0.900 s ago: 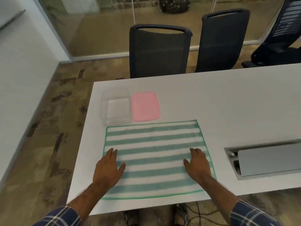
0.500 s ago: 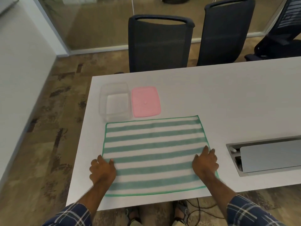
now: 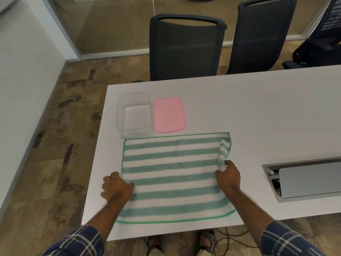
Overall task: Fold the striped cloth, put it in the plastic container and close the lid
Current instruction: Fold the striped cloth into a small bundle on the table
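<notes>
A green-and-white striped cloth [image 3: 171,174] lies spread on the white table [image 3: 258,111] in front of me. My left hand [image 3: 116,187] is closed on the cloth's left edge. My right hand [image 3: 227,176] pinches the right edge, which is lifted and curled inward. Just beyond the cloth stands a clear plastic container [image 3: 134,115], open and empty. A pink lid [image 3: 169,114] lies flat on the table to the right of the container.
A grey cable hatch [image 3: 304,180] is sunk into the table at the right. Two black chairs [image 3: 184,47] stand behind the far edge, a third at the far right. The table's left edge runs close to the container.
Both hands slid outward from the cloth's middle to its side edges and closed on them. The right edge has risen and curled inward.
</notes>
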Available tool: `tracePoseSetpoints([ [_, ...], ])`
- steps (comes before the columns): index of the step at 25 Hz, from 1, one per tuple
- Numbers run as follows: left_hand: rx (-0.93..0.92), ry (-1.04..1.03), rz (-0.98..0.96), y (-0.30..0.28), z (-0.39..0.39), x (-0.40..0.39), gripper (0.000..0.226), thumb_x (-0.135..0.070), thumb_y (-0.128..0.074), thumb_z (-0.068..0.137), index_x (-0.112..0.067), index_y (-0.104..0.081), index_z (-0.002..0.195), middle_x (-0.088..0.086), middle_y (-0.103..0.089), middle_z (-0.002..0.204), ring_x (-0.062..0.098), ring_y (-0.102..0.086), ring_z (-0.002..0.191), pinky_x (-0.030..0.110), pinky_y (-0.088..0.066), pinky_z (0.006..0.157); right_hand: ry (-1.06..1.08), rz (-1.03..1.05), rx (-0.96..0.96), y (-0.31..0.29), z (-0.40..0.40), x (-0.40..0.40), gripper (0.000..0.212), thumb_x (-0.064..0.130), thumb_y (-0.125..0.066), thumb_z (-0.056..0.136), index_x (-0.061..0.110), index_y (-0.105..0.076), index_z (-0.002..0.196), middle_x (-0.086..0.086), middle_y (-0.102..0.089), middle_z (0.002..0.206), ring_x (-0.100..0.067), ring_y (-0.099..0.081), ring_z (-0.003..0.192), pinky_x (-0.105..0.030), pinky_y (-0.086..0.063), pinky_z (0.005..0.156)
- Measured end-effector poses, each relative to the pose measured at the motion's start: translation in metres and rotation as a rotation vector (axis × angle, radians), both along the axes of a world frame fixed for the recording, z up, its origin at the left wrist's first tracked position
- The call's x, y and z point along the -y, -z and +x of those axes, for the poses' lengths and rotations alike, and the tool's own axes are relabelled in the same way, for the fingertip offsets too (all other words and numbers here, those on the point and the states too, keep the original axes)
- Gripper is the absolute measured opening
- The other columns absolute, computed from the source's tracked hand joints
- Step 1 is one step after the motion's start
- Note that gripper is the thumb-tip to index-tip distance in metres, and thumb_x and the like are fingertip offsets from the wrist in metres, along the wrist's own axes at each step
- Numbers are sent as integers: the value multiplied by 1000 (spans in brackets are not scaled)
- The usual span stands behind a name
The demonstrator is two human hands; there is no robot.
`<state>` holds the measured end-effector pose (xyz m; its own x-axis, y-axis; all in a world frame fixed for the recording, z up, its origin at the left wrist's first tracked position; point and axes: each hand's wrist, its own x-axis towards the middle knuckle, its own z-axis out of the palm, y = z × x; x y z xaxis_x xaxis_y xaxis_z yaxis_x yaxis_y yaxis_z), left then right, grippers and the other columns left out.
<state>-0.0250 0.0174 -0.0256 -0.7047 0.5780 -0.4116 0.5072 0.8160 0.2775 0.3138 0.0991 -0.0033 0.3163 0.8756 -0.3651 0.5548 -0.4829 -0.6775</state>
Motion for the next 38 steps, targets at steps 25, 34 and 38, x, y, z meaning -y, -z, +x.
tracePoseSetpoints([
  [25,587,-18,239,-16,-9,-50,16,-31,-69,82,-19,-64,90,6,-70,97,24,-65,88,36,-54,82,7,-183,-375,8,-198,-28,30,26,-71,77,8,-61,98,-20,-69,100,-38,-68,91,-52,-55,85],
  [34,455,327,5,-9,-15,9,24,-25,-71,69,-11,-64,88,4,-70,90,24,-66,84,32,-54,74,208,57,-298,5,-224,-67,26,1,-61,75,13,-62,98,-15,-69,91,-35,-68,83,-41,-57,79],
  [38,836,98,35,-18,-21,23,15,-20,-75,78,-9,-65,75,9,-69,79,23,-67,73,41,-59,71,31,314,-333,-20,-256,-78,24,2,-61,77,18,-59,95,4,-53,65,-29,-62,67,-37,-55,66],
])
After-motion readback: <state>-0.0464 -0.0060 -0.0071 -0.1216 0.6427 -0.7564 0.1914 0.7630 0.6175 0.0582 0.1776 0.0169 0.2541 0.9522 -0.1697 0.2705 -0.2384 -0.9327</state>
